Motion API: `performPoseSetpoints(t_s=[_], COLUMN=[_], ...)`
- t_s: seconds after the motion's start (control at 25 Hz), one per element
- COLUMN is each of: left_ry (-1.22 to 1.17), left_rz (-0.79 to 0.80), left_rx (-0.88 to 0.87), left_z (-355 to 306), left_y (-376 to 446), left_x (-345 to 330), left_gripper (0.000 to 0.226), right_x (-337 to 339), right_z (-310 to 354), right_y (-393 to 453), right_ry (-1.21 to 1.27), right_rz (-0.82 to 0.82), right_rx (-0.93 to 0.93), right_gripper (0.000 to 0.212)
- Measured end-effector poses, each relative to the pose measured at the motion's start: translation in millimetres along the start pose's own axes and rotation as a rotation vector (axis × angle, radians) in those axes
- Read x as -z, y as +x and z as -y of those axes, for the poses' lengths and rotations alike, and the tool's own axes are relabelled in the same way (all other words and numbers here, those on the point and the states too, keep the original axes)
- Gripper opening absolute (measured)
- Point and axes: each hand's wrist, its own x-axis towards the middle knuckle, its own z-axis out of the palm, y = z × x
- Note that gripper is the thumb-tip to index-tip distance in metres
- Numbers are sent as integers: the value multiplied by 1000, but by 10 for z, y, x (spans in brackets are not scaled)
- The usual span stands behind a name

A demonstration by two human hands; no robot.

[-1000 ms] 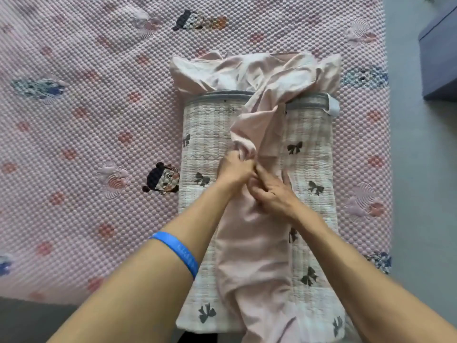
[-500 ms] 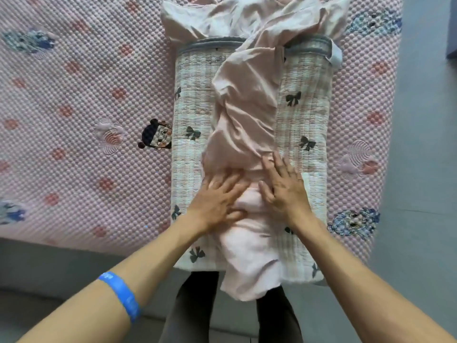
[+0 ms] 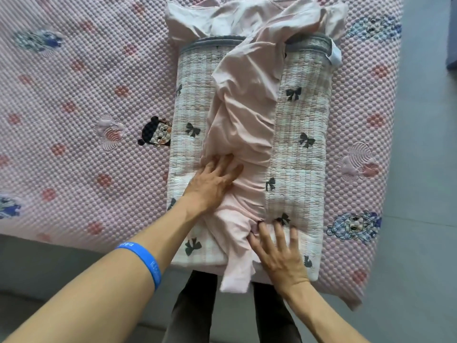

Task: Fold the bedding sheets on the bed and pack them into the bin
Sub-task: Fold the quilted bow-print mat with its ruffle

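Observation:
A folded checked quilt with black bows (image 3: pixel 304 125) lies lengthwise on the bed near its front edge. A crumpled pale pink sheet (image 3: pixel 244 107) runs down the quilt's middle, bunched at the far end and hanging over the near edge. My left hand (image 3: pixel 212 184) presses flat on the sheet's left side halfway down. My right hand (image 3: pixel 279 253) lies with spread fingers on the quilt's near right part, its thumb and forefinger at the sheet's edge. No bin is in view.
The pink quilted bed cover (image 3: pixel 86 120) with cartoon figures spreads left and right of the quilt. Grey floor (image 3: pixel 425 194) runs along the right side, with a dark object (image 3: pixel 452 45) at the far right edge. My legs stand at the bed's front.
Both hands let go of the bunched sheet and slid towards me. My left hand now presses the sheet flat; my right moved down onto the quilt's near right corner.

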Motion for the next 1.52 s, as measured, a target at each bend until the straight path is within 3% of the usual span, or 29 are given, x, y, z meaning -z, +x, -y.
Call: performPoseSetpoints(t_s=[0.08,0.2,0.28,0.4,0.44,0.52,0.6,0.64,0.72,0.8,0.84,0.88,0.96,1.04,1.12,1.2,1.24,1.28,1.36,1.44,1.48,1.52], left_ry=[-22,66,105,-68,-188,-352,-584,-707,-763,-616,-451,-196,169,255,121,-4,4,24,33,-5,-43,-111], left_rz=[44,110,185,492,628,856,872,719,187,-276,-383,-383,-87,46,34,26,-8,-33,-14,116,192,261], left_rx=[5,-62,-158,-345,-331,-95,199,256,254,115,2,-108,-208,-96,-13,25,-7,-59,-103,-103,-95,-92], left_z=[13,80,123,189,153,100,156,205,245,22,-183,-390,-635,-453,-58,155,197,227,304,358,364,345], left_y=[-21,-5,-42,-494,-756,-1136,-1220,-1227,-1312,-1448,-1493,-1472,-1253,-833,-465,-245,-174,-118,-27,157,269,371], left_x=[-9,78,203,234,263,432,881,1219,1947,2363,2398,2296,1846,1403,1225,1144,1122,1103,1164,1276,1335,1387], left_gripper=[56,58,60,59,57,45,45,50,68,67,64,71,99,116,132,138,136,129,113,117,121,120], right_x=[78,548,951,1658,1838,2150,2263,2319,2378,2373,2343,2317,2184,2081,1986,1988,1997,1950,1680,1444,1370,1293], right_z=[-58,-278,-423,-303,-268,-406,-758,-952,-1270,-1468,-1527,-1573,-1615,-1623,-1606,-1527,-1482,-1446,-1424,-1495,-1559,-1638], right_y=[198,428,512,305,200,194,483,719,1292,1889,2176,2435,2788,2786,2497,2020,1797,1627,1465,1560,1624,1687], right_ry=[112,355,462,600,651,806,869,849,813,786,727,673,592,489,353,496,581,616,721,948,1098,1246], right_rz=[-10,115,171,538,674,919,998,995,957,895,851,817,744,630,291,-226,-387,-426,-221,33,91,83], right_rx=[1,-73,-110,-53,-9,5,-24,-39,-48,-26,-15,-10,-46,-104,-185,-269,-256,-208,-167,-404,-509,-563], right_gripper=[30,50,52,35,30,21,27,29,34,41,44,49,57,62,50,44,43,48,79,111,112,102])
